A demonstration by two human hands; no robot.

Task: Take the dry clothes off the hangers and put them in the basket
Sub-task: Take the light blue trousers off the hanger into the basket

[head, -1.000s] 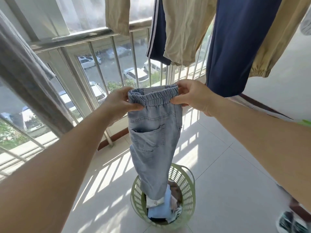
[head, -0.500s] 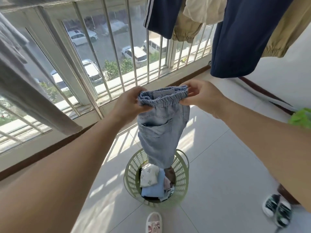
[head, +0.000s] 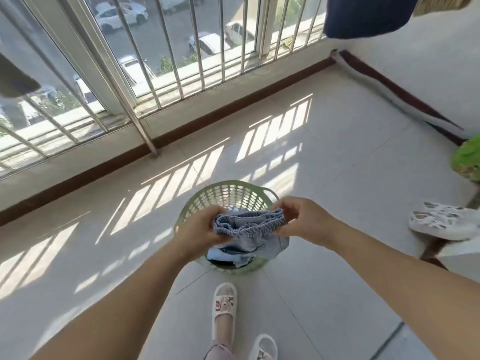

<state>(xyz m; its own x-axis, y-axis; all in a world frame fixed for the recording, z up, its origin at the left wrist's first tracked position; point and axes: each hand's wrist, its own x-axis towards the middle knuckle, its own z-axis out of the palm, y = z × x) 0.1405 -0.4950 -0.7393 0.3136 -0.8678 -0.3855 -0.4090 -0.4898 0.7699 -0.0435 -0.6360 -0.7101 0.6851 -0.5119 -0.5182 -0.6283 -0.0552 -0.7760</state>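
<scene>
Nearest me, my foot in a white slipper stands on the pale tiled floor, and the toe of my other slipper shows at the bottom edge. Just ahead of them, my 2 hands hold the jeans by the elastic waistband, right over the basket. My left hand has its fingers curled round the left end of the band, and my right hand pinches the right end between thumb and fingers. The band is bunched between them, and the rest of the denim is folded down into the basket, on top of other clothes whose kind I cannot make out.

The basket is light green plastic with a perforated wall and a handle on its right rim, standing on the floor in front of my feet.

Off to the right, well apart from the basket, lies a white patterned shoe, with something bright green beyond it by the wall.

Farther off, bars of sunlight cross the tiles up to the steel railing and window. Parked cars show below outside. A navy garment hangs at the top right.
</scene>
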